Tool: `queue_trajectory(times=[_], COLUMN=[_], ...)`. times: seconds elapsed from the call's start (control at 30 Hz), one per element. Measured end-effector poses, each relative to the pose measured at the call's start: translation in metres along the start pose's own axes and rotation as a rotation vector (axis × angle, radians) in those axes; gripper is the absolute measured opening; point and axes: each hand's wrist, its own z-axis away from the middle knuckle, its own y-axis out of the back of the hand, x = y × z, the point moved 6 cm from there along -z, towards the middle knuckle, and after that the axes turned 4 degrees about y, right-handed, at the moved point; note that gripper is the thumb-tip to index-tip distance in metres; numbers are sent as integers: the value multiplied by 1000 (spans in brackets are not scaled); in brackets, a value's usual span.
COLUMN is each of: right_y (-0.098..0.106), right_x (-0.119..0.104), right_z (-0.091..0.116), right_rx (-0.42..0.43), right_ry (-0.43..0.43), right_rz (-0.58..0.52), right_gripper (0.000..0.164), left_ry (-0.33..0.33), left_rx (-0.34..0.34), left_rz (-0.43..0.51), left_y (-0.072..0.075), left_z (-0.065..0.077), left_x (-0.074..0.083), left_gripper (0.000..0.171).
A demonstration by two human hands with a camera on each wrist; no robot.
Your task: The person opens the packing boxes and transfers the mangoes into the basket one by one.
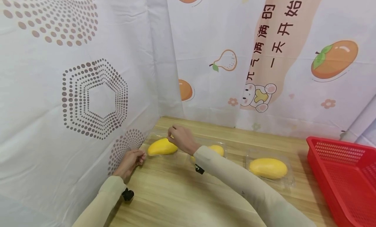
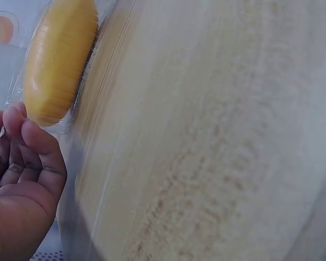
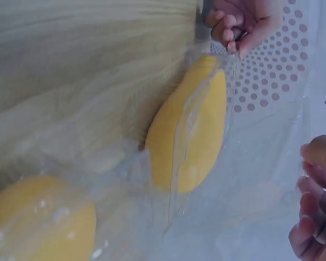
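Observation:
A yellow mango (image 1: 162,147) lies in a clear plastic bag (image 3: 255,185) at the table's far left corner. My left hand (image 1: 132,160) pinches the bag's edge by the mango's narrow tip, thumb against fingertips. Over the mango's other end is my right hand (image 1: 182,139), its curled fingers holding the bag's loose side; its exact grip is partly hidden at the edge of the right wrist view. The mango (image 2: 62,60) shows through the film in the left wrist view. Partly behind my right forearm sits a second bagged mango (image 1: 217,149).
A third mango (image 1: 268,168) lies in clear plastic farther right. Beyond it a red plastic basket (image 1: 326,184) stands at the table's right. Printed white curtains (image 1: 205,90) hang along the back and left side of the wooden table (image 1: 164,194).

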Motion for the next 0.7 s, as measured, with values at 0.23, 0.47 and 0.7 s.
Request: queue_trajectory(times=[0.23, 0.47, 0.7], right_y=[6, 8, 10], right_x=[8, 18, 31], right_z=[-3, -5, -6], right_rx=[32, 52, 122], right_ry=[-7, -9, -38], right_rz=[-22, -17, -32], right_gripper=[10, 11, 10], left_ry=[21, 12, 1], left_rx=[0, -13, -27], left_rz=[54, 39, 15], left_y=[0, 1, 2], left_z=[3, 4, 2], left_x=[2, 3, 0], left_gripper=[25, 24, 26])
